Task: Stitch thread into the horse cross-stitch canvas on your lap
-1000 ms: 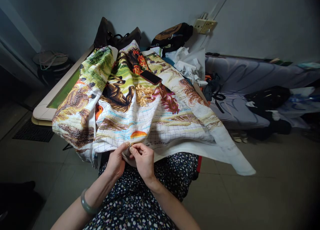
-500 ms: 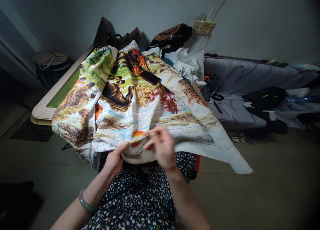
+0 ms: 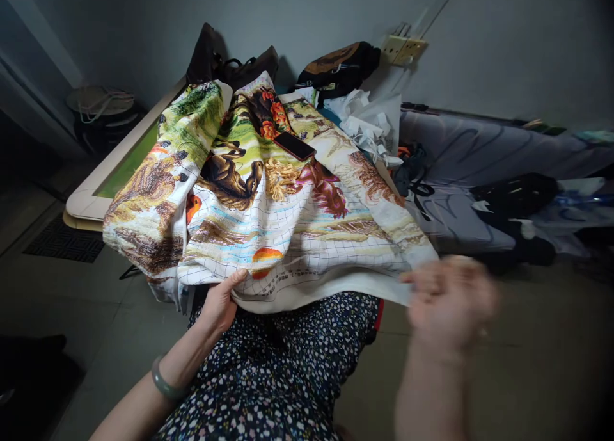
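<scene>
A large cross-stitch cloth [image 3: 307,233], stitched and printed with a colourful scene, drapes over the table toward my lap. My left hand [image 3: 221,305] is closed on its near edge, thumb on top and fingers hidden beneath. Close to the thumb is an orange patch [image 3: 267,259]. Out at the right, by the cloth's right corner, my right hand [image 3: 448,303] is smeared by motion with its fingers curled in. Anything between those fingers is too blurred to make out. A phone [image 3: 294,146] lies on the cloth, beside a bunch of yellow threads [image 3: 281,179].
The pale table rim [image 3: 86,203] shows at left. Behind the cloth are a dark bag [image 3: 254,68], a black-and-brown pouch [image 3: 338,66] and crumpled white plastic [image 3: 367,124]. A grey couch [image 3: 446,220] with clothes on it stands at right. A wall socket [image 3: 403,49] is above.
My right hand has swung from the cloth's middle, near the orange patch, out to the right. My left hand keeps its hold on the edge. The view has shifted slightly.
</scene>
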`<action>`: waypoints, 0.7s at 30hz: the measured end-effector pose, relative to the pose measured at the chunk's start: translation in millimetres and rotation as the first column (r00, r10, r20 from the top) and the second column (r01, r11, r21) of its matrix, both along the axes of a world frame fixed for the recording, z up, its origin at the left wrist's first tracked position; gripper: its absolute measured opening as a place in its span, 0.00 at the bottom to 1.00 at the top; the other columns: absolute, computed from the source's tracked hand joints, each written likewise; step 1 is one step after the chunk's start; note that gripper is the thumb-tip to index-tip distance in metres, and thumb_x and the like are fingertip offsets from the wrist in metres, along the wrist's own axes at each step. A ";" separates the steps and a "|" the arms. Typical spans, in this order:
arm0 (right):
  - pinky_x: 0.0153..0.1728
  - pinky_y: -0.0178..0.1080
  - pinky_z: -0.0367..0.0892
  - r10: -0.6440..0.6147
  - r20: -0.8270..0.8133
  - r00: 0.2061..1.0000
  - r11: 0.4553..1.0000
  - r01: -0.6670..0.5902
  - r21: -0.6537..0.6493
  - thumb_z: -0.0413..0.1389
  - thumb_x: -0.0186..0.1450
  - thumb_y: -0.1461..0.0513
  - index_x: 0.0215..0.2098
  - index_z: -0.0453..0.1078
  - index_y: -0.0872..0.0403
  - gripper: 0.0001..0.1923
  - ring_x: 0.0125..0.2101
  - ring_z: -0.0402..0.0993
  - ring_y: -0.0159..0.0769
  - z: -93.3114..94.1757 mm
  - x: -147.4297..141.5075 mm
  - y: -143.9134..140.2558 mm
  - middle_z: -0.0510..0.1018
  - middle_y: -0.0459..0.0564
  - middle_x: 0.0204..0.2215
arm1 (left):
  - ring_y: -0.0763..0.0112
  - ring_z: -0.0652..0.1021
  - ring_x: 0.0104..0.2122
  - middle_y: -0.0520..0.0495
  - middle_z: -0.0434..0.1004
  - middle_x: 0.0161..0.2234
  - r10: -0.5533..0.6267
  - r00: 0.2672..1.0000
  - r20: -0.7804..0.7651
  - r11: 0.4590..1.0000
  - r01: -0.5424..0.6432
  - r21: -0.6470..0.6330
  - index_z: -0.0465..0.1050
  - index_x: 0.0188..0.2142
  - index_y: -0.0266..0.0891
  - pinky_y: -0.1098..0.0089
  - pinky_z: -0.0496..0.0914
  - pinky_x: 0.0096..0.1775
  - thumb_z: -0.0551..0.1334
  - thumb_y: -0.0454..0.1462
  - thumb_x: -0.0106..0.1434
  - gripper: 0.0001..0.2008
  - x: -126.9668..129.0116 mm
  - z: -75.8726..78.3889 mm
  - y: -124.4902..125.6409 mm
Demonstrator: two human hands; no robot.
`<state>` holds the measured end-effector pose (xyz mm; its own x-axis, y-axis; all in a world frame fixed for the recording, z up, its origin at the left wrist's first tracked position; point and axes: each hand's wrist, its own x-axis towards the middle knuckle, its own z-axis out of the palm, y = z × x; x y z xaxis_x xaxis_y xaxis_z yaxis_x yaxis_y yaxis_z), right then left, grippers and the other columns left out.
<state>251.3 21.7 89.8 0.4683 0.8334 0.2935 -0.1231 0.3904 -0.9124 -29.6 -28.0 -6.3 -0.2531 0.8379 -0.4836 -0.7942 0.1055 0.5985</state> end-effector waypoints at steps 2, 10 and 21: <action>0.13 0.27 0.61 0.340 0.016 0.940 0.918 -0.328 -0.224 0.61 0.59 0.57 0.31 0.65 0.53 0.10 0.12 0.57 0.24 -26.7 -51.6 -6.1 0.63 0.35 0.14 | 0.57 0.78 0.47 0.41 0.82 0.41 -0.009 1.000 -0.004 1.000 0.009 -0.001 0.76 0.47 0.33 0.60 0.66 0.56 0.72 0.31 0.45 0.27 -0.6 1.8 -0.3; 0.15 0.27 0.58 0.722 0.196 0.663 0.652 -0.558 -0.513 0.53 0.64 0.58 0.39 0.76 0.58 0.14 0.13 0.61 0.24 -71.4 -156.9 -37.8 0.71 0.43 0.17 | 0.61 0.79 0.39 0.42 0.82 0.36 -0.049 0.997 -0.061 0.998 0.047 -0.035 0.78 0.41 0.32 0.63 0.69 0.49 0.72 0.33 0.44 0.22 -2.2 6.0 -1.1; 0.13 0.27 0.57 0.699 0.292 0.653 0.694 -0.519 -0.499 0.52 0.64 0.59 0.40 0.78 0.58 0.15 0.12 0.59 0.24 -71.5 -158.5 -34.1 0.70 0.43 0.15 | 0.63 0.79 0.38 0.43 0.82 0.36 -0.037 0.998 -0.050 0.998 0.035 -0.049 0.78 0.42 0.33 0.64 0.69 0.48 0.72 0.33 0.43 0.23 -1.3 7.4 -0.6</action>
